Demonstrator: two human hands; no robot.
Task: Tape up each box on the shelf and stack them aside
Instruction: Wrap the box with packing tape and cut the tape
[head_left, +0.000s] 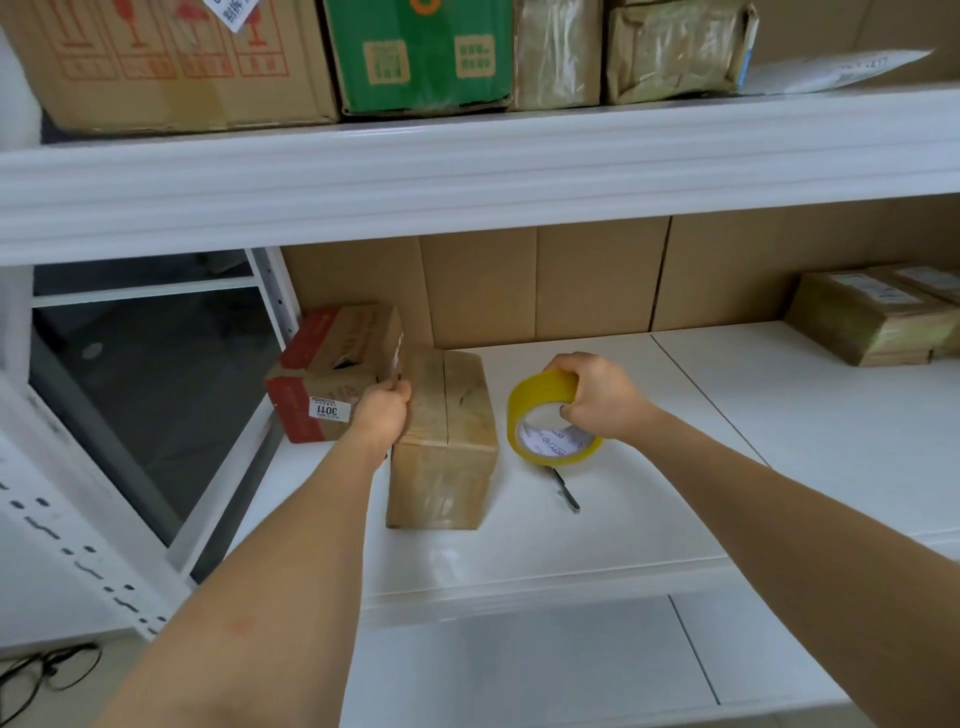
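Box (444, 439) sits near shelf (779, 426) left edge, left hand (383, 413) gripping its left top edge. Right hand (597, 397) fingers curled round tape roll (553, 421). Risk: tape goes on skewed, seam stays open if box slides.

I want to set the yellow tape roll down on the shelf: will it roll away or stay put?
The tape roll, gripped by the right hand, is a ring, so on its edge it would probably roll along the smooth white shelf. Laid flat, it likely stays put. It looks rigid enough to keep its shape.
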